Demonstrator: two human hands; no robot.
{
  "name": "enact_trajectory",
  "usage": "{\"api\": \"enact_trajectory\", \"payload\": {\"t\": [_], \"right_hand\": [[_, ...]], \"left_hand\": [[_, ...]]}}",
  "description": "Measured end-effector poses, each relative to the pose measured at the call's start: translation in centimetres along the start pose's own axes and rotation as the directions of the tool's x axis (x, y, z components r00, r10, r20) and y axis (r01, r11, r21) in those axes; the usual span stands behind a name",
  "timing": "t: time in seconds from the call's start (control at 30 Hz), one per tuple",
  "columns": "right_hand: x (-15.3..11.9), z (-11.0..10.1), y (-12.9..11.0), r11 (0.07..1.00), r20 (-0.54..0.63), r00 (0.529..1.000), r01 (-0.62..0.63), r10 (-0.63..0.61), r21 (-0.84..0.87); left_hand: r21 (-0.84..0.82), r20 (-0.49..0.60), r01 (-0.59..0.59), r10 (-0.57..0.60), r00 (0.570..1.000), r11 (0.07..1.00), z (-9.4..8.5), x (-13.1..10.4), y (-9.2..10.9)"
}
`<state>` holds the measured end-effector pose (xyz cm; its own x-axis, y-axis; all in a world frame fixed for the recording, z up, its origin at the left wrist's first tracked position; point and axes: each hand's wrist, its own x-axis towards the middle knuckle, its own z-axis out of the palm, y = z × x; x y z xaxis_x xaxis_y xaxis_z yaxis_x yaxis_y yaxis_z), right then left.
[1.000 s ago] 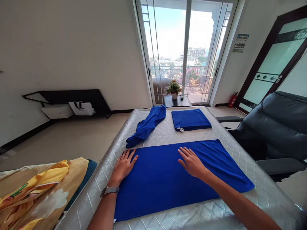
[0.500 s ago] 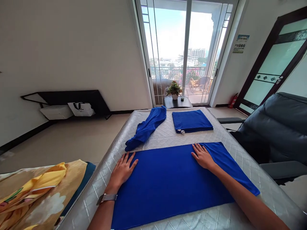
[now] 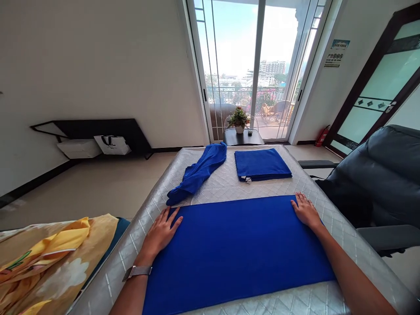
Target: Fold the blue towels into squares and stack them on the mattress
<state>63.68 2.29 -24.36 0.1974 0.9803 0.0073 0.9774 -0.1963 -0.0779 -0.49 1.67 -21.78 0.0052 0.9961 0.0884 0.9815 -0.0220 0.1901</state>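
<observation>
A blue cloth (image 3: 232,249) lies flat and smooth across the near part of the mattress, like a towel spread out. My left hand (image 3: 162,229) rests open on its far left corner, fingers spread. On the far right corner my right hand (image 3: 306,211) lies flat and open, palm down. Beyond the cloth, a crumpled blue cloth (image 3: 198,173) stretches along the left. To its right sits a folded stack of blue cloth (image 3: 262,164) with white tags at its near edge.
The quilted mattress (image 3: 213,192) bears all the blue cloths. A dark armchair (image 3: 377,183) stands close on the right. At the lower left lies a yellow patterned blanket (image 3: 62,258). Past the far edge, a small table (image 3: 243,139) holds a potted plant (image 3: 239,120).
My right hand has slid right across the cloth to its far right corner, and the wrinkles there are now smooth. My left hand stays at the left corner.
</observation>
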Motion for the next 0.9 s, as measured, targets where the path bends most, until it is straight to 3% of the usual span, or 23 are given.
{"api": "enact_trajectory", "payload": {"t": [0.2, 0.3, 0.4, 0.47, 0.57, 0.67, 0.73, 0.83, 0.9], "right_hand": [[-0.6, -0.8, -0.6, 0.999, -0.005, 0.999, -0.038, 0.037, -0.023], [-1.4, -2.7, -1.9, 0.994, -0.004, 0.997, -0.078, 0.078, -0.070], [-2.3, -5.1, -4.8, 0.988, -0.078, 0.991, -0.114, 0.106, -0.105], [-3.2, -6.3, -8.1, 0.993, -0.129, 0.991, -0.056, 0.042, -0.105], [-4.9, -6.4, -15.6, 0.986, -0.135, 0.978, 0.149, -0.158, -0.080], [-7.3, -5.1, -24.2, 0.920, -0.093, 0.916, 0.390, -0.391, -0.030], [-8.6, -4.0, -28.9, 0.835, -0.055, 0.839, 0.544, -0.541, 0.083], [-9.7, -2.8, -32.8, 0.763, 0.001, 0.786, 0.601, -0.619, 0.238], [-9.5, -2.5, -32.8, 0.762, 0.012, 0.789, 0.589, -0.614, 0.270]], "left_hand": [[0.024, -0.005, 0.022, -0.021, 1.000, 0.999, -0.2, -0.5, 0.6], [0.044, -0.030, 0.014, -0.012, 0.999, 0.999, -0.1, -0.6, 0.7], [0.051, -0.034, 0.016, -0.014, 0.999, 0.999, 0.1, -0.6, 0.7], [0.052, -0.033, 0.018, -0.016, 0.999, 0.999, 0.1, -0.6, 0.7], [0.048, -0.026, 0.016, -0.015, 1.000, 0.999, 0.1, -0.6, 0.8], [0.041, -0.020, 0.022, -0.021, 1.000, 0.999, -0.1, -0.7, 0.8], [0.043, -0.014, 0.030, -0.029, 0.999, 0.999, -0.1, -0.8, 0.8], [0.060, -0.024, 0.028, -0.026, 0.999, 0.998, 0.0, -0.9, 0.5], [0.071, -0.037, 0.018, -0.015, 0.999, 0.997, 0.2, -0.9, 0.3]]}}
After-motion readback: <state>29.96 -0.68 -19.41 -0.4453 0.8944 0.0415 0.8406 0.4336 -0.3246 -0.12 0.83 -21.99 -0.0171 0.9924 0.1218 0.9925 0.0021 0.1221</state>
